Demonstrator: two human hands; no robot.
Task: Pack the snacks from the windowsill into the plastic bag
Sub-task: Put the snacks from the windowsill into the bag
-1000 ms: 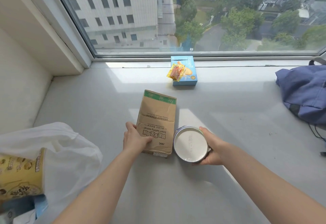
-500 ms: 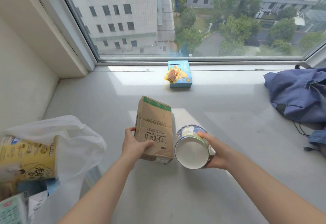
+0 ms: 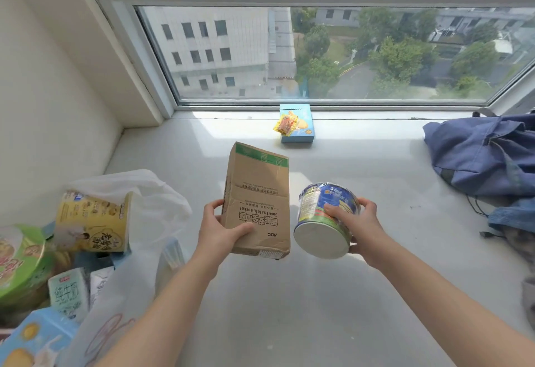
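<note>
The left hand (image 3: 220, 230) is curling its thumb and fingers round the near end of a brown cardboard box (image 3: 257, 199). The right hand (image 3: 359, 222) is clamping a tilted blue round tub (image 3: 324, 216). Left of the left fingers, the plastic bag (image 3: 139, 193) is lying open, holding snacks. Beyond both hands, a blue snack box (image 3: 301, 126) bearing a yellow packet (image 3: 285, 125) is sitting on the windowsill (image 3: 347, 170) by the glass.
</note>
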